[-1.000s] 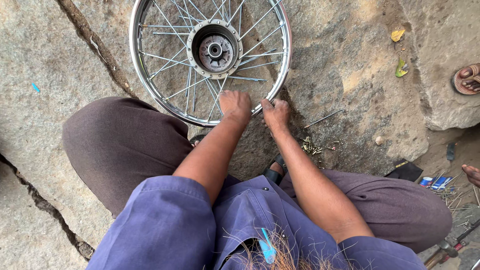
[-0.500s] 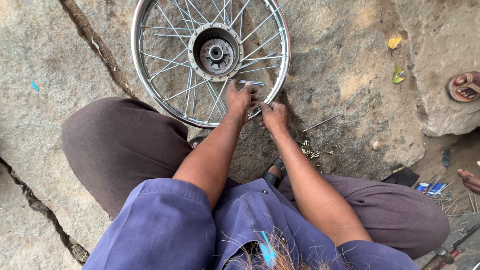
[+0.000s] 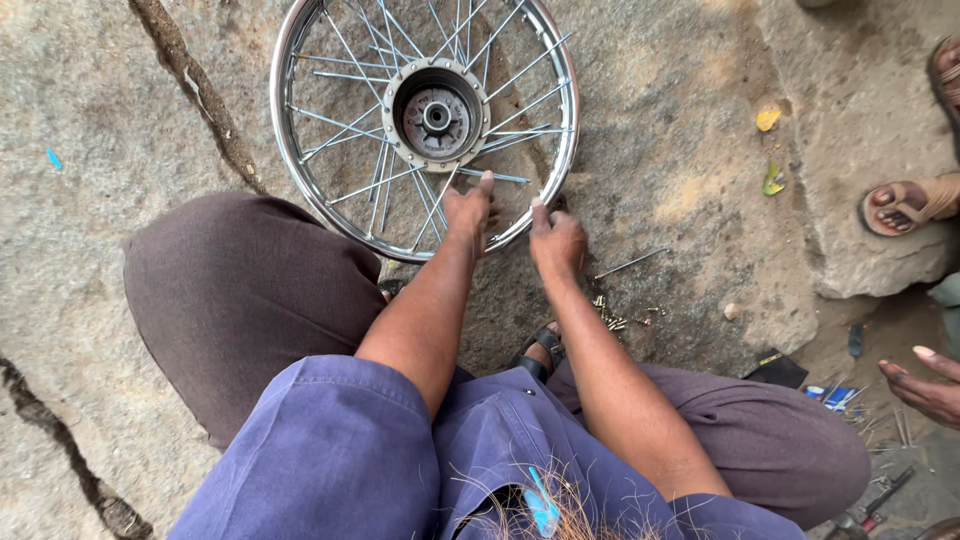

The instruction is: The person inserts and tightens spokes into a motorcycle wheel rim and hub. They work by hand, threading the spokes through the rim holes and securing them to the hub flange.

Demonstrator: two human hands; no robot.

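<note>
View from the head camera, looking down. We crouched on a cracked stone floor (image 3: 120, 130) with a spoked wheel (image 3: 425, 120) lying flat before us, near the floor's far edge. Its chrome rim (image 3: 290, 170) ringed a grey hub (image 3: 437, 115), from which thin spokes fanned outward.

Our left hand (image 3: 468, 208) lay over the near arc of the wheel, inside the rim, with the forefinger stretched out against a loose spoke (image 3: 495, 177) that lay crosswise; whether the fingers pinched that spoke we cannot tell. Our right hand (image 3: 556, 238) rested just beside it, at the rim's near right part, fingers curled narrowly and thumb raised toward the rim; what it gripped, if anything, was hidden beneath the hand.

To the right of our right hand, a single spoke (image 3: 628, 264) lay on the stone, with a scatter of small spoke nipples (image 3: 612, 318) near it. Two fallen leaves (image 3: 770, 150) lay farther right. At the floor's right edge we saw another person's sandalled foot (image 3: 905, 205) and, below it, another person's hand (image 3: 925, 385), both well apart from the wheel.
</note>
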